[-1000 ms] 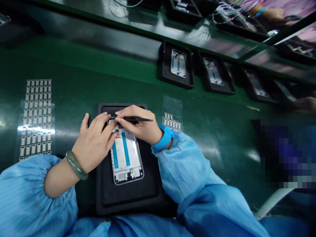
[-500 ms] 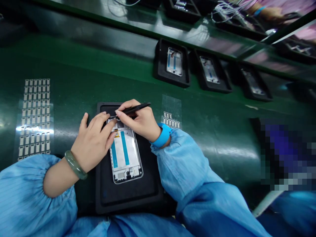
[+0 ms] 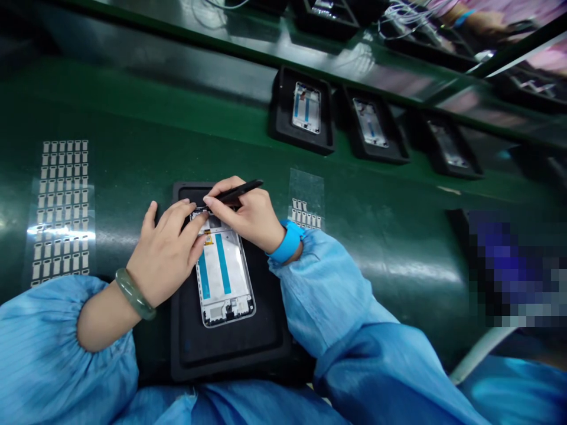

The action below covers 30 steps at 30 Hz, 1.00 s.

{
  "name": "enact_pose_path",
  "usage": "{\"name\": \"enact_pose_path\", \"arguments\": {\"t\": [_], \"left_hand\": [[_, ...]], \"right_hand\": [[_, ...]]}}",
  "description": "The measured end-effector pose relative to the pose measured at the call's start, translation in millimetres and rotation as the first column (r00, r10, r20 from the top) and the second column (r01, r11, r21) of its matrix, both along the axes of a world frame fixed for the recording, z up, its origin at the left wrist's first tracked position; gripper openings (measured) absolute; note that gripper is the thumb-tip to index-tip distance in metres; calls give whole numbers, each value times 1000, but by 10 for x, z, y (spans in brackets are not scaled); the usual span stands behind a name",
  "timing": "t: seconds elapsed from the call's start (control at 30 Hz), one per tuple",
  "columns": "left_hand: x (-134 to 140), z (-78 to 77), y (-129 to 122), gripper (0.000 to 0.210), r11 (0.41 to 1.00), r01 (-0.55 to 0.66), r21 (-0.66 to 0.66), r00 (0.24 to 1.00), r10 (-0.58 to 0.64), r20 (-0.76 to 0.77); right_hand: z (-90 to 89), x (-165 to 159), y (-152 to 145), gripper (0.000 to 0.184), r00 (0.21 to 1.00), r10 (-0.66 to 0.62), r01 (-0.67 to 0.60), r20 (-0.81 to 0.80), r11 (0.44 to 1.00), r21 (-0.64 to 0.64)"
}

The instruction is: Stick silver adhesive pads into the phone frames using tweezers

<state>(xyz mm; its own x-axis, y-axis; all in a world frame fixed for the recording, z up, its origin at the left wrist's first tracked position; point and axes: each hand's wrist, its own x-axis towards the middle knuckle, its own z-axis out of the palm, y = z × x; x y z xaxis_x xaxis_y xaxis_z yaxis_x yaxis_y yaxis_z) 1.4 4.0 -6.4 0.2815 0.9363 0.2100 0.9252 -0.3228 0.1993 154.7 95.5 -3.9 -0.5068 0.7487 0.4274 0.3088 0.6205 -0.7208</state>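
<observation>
A phone mid-frame [image 3: 234,268] with two blue strips lies in a black foam tray [image 3: 190,342] in front of me. My left hand [image 3: 166,251] rests at its upper left edge, fingers spread, the fingertips touching the frame's top. In my right hand [image 3: 248,215] is a black pen-shaped tool [image 3: 243,190], pinched between thumb and fingers and slanting up to the right. Its working tip is hidden by my fingers at the frame's top edge. An orange flex piece [image 3: 208,239] shows beside my left thumb.
A clear sheet of small pale stickers [image 3: 62,206] lies at left. Another sticker sheet [image 3: 306,203], partly used, is right of the tray. Along the back stand several black trays [image 3: 283,133] with phone frames. At the upper right a co-worker's hand [image 3: 485,25] shows near white cables [image 3: 405,18].
The back trays have shifted slightly left. My right hand and the black tool have moved a little left; my left hand has stayed nearly still on the frame.
</observation>
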Motion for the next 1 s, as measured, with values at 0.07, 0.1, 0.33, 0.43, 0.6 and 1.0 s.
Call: {"name": "enact_pose_path", "arguments": {"t": [0.07, 0.1, 0.33, 0.43, 0.6, 1.0], "left_hand": [[-3, -1, 0, 34, 1000, -2, 4, 1000, 2, 4], [-5, 0, 2, 34, 1000, 0, 4, 1000, 0, 5], [-21, 3, 14, 34, 1000, 8, 12, 1000, -8, -11], [-23, -2, 12, 35, 1000, 10, 16, 1000, -10, -1], [-24, -7, 15, 35, 1000, 14, 20, 1000, -14, 3], [-23, -7, 14, 34, 1000, 11, 22, 1000, -10, -13]], "right_hand": [[-3, -11, -7, 11, 1000, -20, 20, 4, 1000, -9], [-7, -13, -8, 11, 1000, -27, 27, 5, 1000, -12], [-45, 20, 35, 8, 998, -26, 21, -65, 997, -77], [-44, 24, 36, 6, 998, -22, 19, -54, 998, -58], [-23, 17, 17, 5, 999, -30, 30, -18, 999, -25], [31, 5, 49, 6, 999, 7, -9, 54, 999, 35]]}}
